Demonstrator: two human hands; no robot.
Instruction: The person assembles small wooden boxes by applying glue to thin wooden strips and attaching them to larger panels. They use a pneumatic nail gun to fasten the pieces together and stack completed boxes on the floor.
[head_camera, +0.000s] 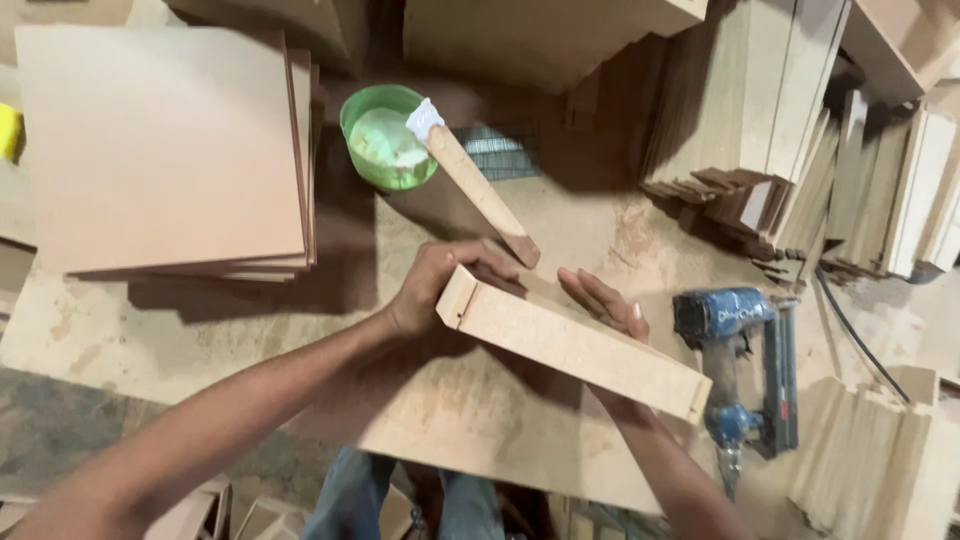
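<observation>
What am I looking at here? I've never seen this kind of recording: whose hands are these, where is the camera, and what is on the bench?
One picture, from a camera worn on a person's head, looking down at their own bare hands. The left hand holds one end of a long fibreboard piece in its grip; the right hand rests open behind it. On the dusty workbench: a stack of boards, a green glue bowl with a wooden spreader stick, and a blue nail gun. More cut boards stand at right.
</observation>
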